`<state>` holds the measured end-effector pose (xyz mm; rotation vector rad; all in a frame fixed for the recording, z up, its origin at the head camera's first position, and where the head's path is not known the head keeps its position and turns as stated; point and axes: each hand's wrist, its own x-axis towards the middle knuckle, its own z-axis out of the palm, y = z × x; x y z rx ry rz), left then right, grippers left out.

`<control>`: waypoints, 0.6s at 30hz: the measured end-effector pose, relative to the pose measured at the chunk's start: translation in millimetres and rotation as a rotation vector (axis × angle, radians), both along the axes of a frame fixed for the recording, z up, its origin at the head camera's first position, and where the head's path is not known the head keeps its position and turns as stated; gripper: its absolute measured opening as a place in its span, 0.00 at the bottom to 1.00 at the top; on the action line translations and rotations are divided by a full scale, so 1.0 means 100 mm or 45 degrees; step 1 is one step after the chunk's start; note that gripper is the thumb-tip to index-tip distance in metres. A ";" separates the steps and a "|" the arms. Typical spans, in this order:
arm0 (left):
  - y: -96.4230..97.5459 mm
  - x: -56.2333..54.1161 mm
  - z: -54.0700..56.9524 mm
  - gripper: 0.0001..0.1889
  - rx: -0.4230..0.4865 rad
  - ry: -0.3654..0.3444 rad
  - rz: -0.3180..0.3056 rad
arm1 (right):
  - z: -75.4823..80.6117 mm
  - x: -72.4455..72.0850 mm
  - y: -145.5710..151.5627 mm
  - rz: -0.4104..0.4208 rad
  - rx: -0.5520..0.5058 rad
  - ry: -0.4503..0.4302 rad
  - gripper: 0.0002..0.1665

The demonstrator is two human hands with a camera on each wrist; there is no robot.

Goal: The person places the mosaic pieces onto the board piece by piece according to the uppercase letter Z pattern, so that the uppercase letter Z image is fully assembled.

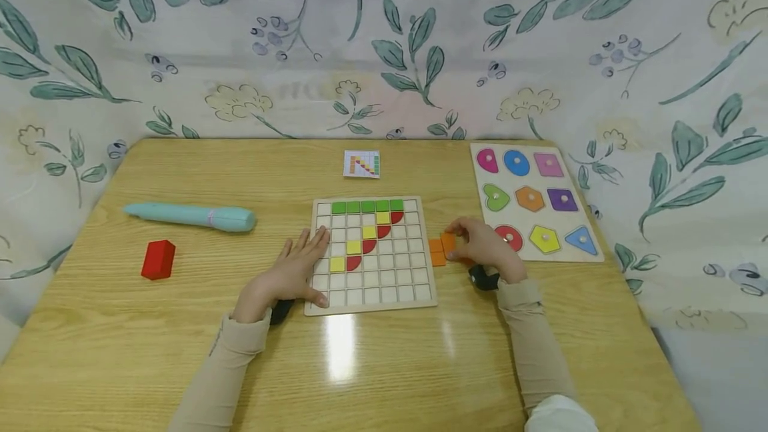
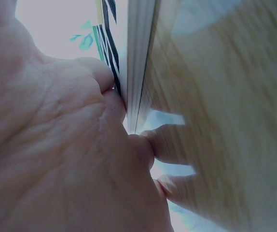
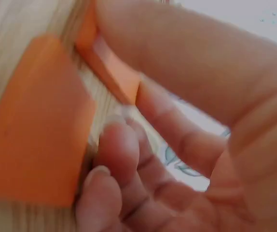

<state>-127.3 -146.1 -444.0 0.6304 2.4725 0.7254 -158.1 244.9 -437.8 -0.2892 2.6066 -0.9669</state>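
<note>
In the head view a wooden grid board (image 1: 390,279) lies in front of me. Across its top row run green square tiles (image 1: 369,207), and yellow squares (image 1: 354,247) step diagonally down leftward with red quarter-round tiles (image 1: 369,246) alongside. My left hand (image 1: 288,275) rests on the board's left edge, fingers spread, thumb at the lower corner. Just right of the board, my right hand (image 1: 485,245) pinches an orange tile (image 3: 114,72) between thumb and index finger. Other orange tiles (image 1: 437,257) lie beside it; one loose orange tile (image 3: 37,125) looms large in the right wrist view.
A small pattern card (image 1: 362,164) lies behind the board. To the right is a shape puzzle board (image 1: 534,179) with knobbed coloured pieces. A turquoise pencil-shaped object (image 1: 186,215) and a red block (image 1: 159,260) are at the left. Floral cloth (image 1: 336,85) hangs behind the table.
</note>
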 end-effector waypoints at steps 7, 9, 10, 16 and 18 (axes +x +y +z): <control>-0.03 0.02 -0.01 0.68 -0.020 0.029 -0.003 | -0.09 -0.18 -0.13 -0.201 -0.075 0.094 0.22; -0.01 0.03 -0.02 0.68 -0.013 0.028 -0.014 | -0.11 -0.21 -0.15 -0.243 -0.099 0.115 0.19; -0.01 0.03 -0.02 0.69 -0.010 0.026 -0.017 | -0.12 -0.22 -0.16 -0.259 -0.098 0.122 0.17; 0.01 0.03 -0.03 0.69 -0.012 0.029 0.001 | -0.11 -0.22 -0.17 -0.286 -0.061 0.187 0.12; 0.01 0.01 -0.02 0.69 -0.012 0.033 0.003 | -0.10 -0.21 -0.19 -0.295 -0.079 0.207 0.13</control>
